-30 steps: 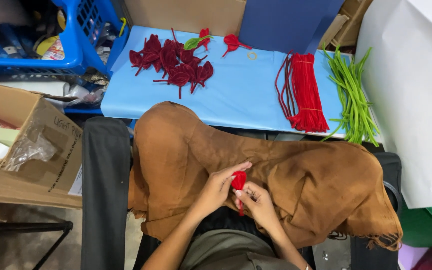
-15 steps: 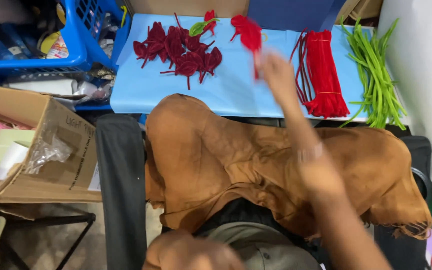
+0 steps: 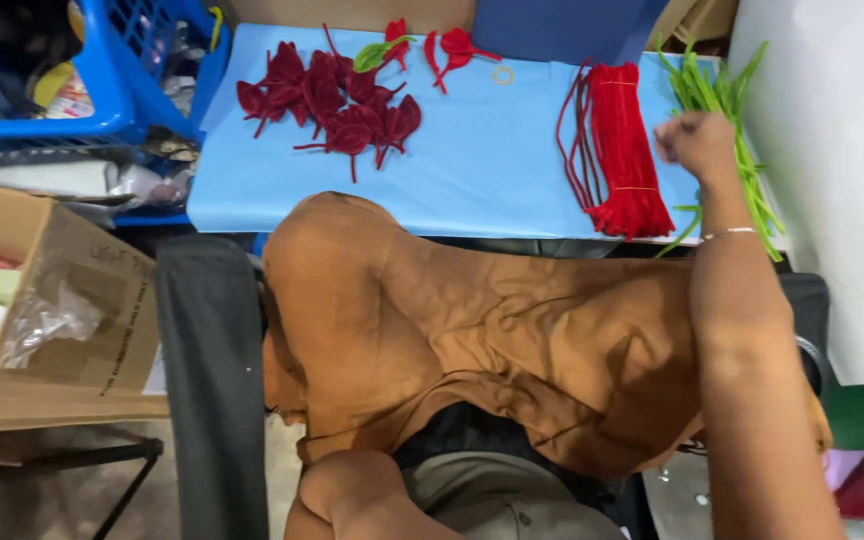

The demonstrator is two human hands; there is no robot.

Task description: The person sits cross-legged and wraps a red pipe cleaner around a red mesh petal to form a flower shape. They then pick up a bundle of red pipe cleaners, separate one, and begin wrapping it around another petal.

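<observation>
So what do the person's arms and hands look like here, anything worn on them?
The right arm is bare from the upper arm down, with no sleeve showing. A thin, pale, beaded-looking bracelet circles the wrist just below the right hand. No glove, ring or watch shows. The left arm is also bare, with nothing worn on the part in view; its hand is out of frame.

At upper right, the right hand (image 3: 694, 143), fingers curled, rests on the green stems (image 3: 752, 190) beside the red bundle (image 3: 624, 150) on the blue desk (image 3: 472, 180).
</observation>
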